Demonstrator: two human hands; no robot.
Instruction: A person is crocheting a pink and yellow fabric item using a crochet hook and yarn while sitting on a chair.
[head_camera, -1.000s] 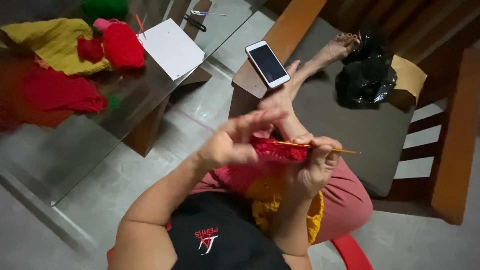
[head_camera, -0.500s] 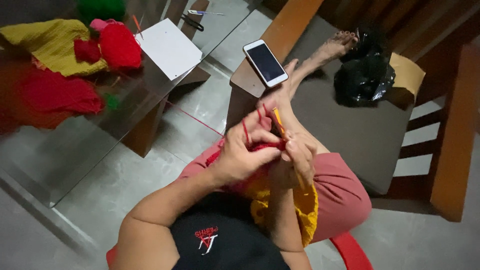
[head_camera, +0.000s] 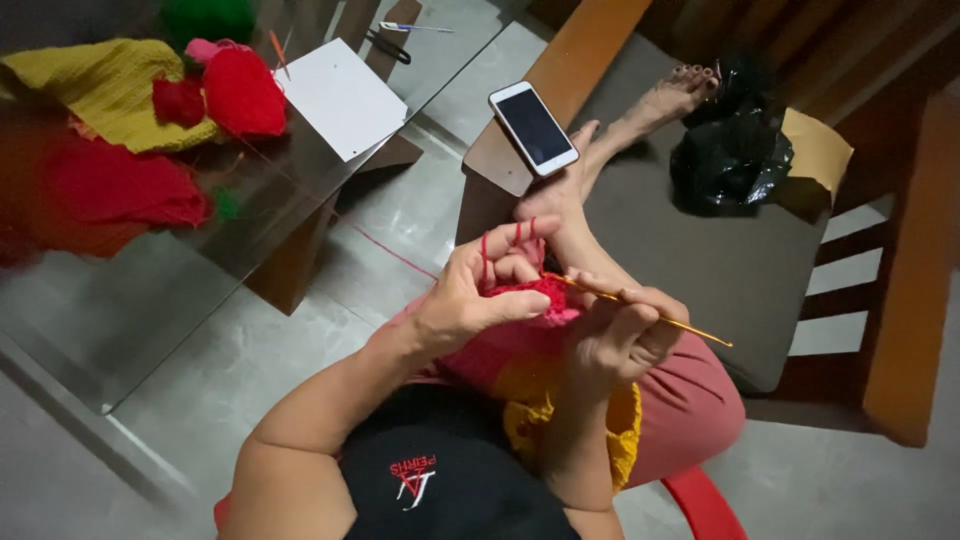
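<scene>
Crochet going on here, seen from above. The left hand (head_camera: 470, 300) is pinched shut on the red crochet piece (head_camera: 535, 300), thumb laid across the front of it, w/ the red yarn (head_camera: 487, 250) looped up over the raised fingers. From there the strand runs off across the tiled floor toward the glass table (head_camera: 150, 310). The right hand (head_camera: 620, 335) is closed round a gold crochet hook (head_camera: 640, 310), fingers curled on the shaft, hook end poked into the red work right btwn the two hands, the other end sticking out to the right past the knuckles. The piece sits in the lap, just above the pink shorts (head_camera: 690, 410), and there's a yellow knitted bit (head_camera: 560, 430) hanging under it.

Other stuff around: a white smartphone (head_camera: 533, 128) lying face up on the wooden arm of a bench (head_camera: 590, 60), screen dark. The person's bare feet are up on the bench's brown cushion (head_camera: 720, 270), near a black plastic bag (head_camera: 735, 160). On the table there's a white sheet of paper (head_camera: 342, 98), a yellow knitted piece (head_camera: 100, 90), some red yarn balls (head_camera: 240, 90) and more red fabric (head_camera: 100, 190) beside them. Scissors (head_camera: 385, 45) lie at the far edge, close to the paper.
</scene>
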